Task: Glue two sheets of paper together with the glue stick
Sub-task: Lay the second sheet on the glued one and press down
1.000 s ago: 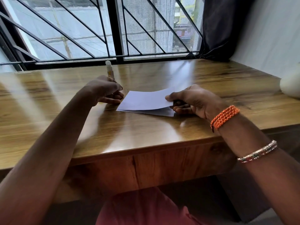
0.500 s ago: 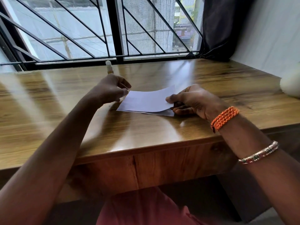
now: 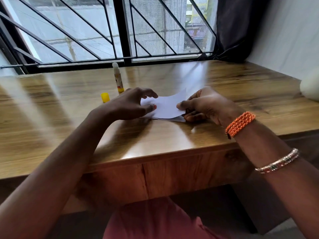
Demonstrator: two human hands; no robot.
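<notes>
carefully now: the top sheet could land crooked

your right hand (image 3: 205,105) pinches the right edge of the top sheet (image 3: 168,107), which bows upward and has not settled flat on the bottom sheet (image 3: 179,119) lying on the table (image 3: 172,140). your left hand (image 3: 131,105) grips nothing; its fingers are spread, with the thumb tip resting on the left side of the paper. the glue stick (image 3: 117,77) stands upright and uncapped just beyond that hand, its yellow cap (image 3: 105,97) beside it. if you press while the sheet is bowed, you may trap a crease or bond the edges out of line. a backward sweep of your left hand could topple the open stick, and i judge exposed glue dries out.
</notes>
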